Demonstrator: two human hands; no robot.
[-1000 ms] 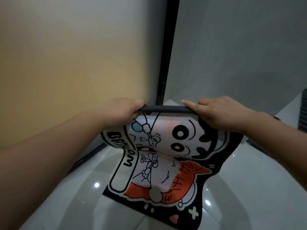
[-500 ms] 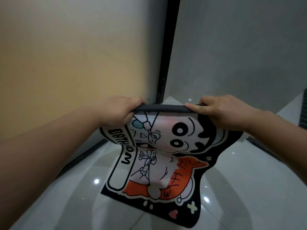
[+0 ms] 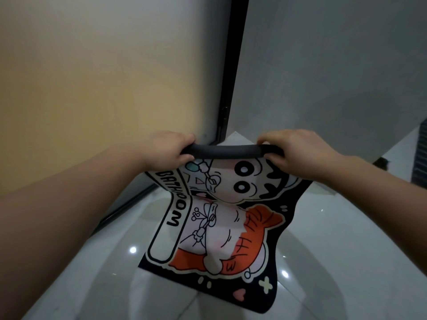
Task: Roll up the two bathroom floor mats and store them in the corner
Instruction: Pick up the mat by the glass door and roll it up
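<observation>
Roll (image 3: 221, 150) is a bit fatter than a sec ago, and your right hand (image 3: 291, 151) went from finger laid along it to curled over the top. Left hand (image 3: 168, 151) grips the other end, fingers wrapped round. Rest of the mat (image 3: 221, 227) hangs below, cartoon side facing you, bottom edge down by the floor (image 3: 346, 250), can't tell if touching. Black frame (image 3: 231, 77) behind.

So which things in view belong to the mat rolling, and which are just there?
Job: cartoon bath mat, top edge rolled, rest hanging loose; left hand and right hand, both gripping the roll. Second mat not in view.
Just there: black frame, yellowish wall, grey wall, glossy floor.
</observation>
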